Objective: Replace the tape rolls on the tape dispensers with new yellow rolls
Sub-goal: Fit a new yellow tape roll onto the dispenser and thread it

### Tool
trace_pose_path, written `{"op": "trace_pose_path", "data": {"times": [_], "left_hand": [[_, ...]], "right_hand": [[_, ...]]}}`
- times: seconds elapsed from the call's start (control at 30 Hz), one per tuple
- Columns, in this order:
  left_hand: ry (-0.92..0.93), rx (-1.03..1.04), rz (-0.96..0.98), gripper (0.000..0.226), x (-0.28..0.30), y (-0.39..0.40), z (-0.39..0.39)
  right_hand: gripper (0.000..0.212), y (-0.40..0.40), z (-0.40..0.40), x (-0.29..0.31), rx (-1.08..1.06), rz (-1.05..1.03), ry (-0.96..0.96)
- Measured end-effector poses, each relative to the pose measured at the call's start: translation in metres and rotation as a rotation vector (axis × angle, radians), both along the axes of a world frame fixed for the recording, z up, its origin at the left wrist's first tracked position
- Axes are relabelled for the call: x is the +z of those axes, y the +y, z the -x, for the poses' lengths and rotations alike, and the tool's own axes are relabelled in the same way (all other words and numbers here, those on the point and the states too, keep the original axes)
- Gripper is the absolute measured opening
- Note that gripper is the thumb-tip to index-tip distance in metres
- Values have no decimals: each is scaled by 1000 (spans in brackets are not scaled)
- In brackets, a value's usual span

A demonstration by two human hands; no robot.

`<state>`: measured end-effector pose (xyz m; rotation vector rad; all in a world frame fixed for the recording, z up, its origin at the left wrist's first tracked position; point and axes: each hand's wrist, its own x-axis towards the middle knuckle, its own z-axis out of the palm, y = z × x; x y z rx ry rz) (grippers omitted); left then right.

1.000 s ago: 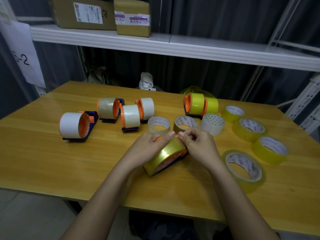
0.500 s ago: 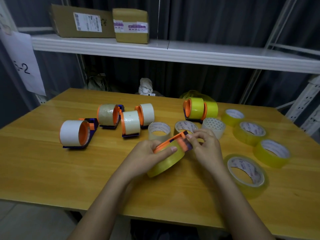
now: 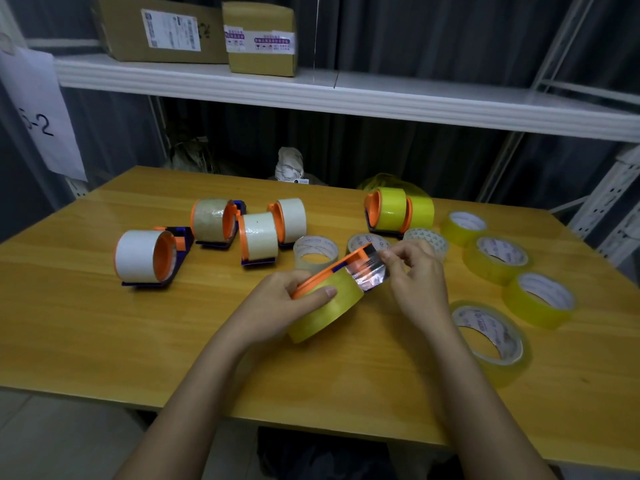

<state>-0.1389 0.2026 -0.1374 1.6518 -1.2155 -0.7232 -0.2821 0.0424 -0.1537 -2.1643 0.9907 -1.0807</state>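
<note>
My left hand (image 3: 280, 303) grips an orange and blue tape dispenser (image 3: 332, 268) that carries a yellow roll (image 3: 325, 311), tilted above the table's middle. My right hand (image 3: 415, 271) pinches the loose clear end of the tape (image 3: 369, 273) at the dispenser's front. Several dispensers with white or clear rolls (image 3: 145, 256) (image 3: 211, 220) (image 3: 259, 237) (image 3: 291, 216) stand at the back left. Two dispensers with yellow rolls (image 3: 391, 207) (image 3: 420, 211) stand at the back right. Several loose yellow rolls (image 3: 464, 225) (image 3: 497, 259) (image 3: 538, 301) (image 3: 491, 339) lie at the right.
Three loose used rolls (image 3: 315, 252) (image 3: 360, 242) (image 3: 427, 239) lie behind my hands. The wooden table (image 3: 86, 323) ends near my body. A white shelf (image 3: 346, 95) with two cardboard boxes (image 3: 162, 27) (image 3: 259, 38) hangs above the far edge. A metal rack (image 3: 606, 209) stands at the right.
The dispenser with the yellow roll has been lifted and tipped up. My right hand moved from the roll's top to the dispenser's front, drawing out the tape end.
</note>
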Motion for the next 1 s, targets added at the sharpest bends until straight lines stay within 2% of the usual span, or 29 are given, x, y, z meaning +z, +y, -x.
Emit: {"op": "trace_pose_path", "data": {"times": [0.1, 0.33, 0.47, 0.6, 0.77, 0.9, 1.0], "left_hand": [[-65, -17, -38, 17, -1, 0, -6], [-118, -79, -85, 37, 6, -3, -11], [-169, 4, -79, 58, 7, -7, -4], [-160, 48, -70, 46, 9, -7, 0], [-158, 31, -55, 37, 5, -5, -2], [-184, -11, -44, 19, 2, -7, 2], [-185, -64, -75, 30, 3, -9, 1]], "right_hand": [[15, 4, 4, 6, 4, 87, 36], [17, 11, 6, 22, 104, 5, -19], [17, 14, 4, 26, 130, -21, -62], [19, 11, 6, 25, 130, -21, -53], [19, 1, 7, 9, 129, -210, -81], [23, 6, 3, 0, 95, -240, -141], [19, 11, 4, -1, 72, -193, -150]]}}
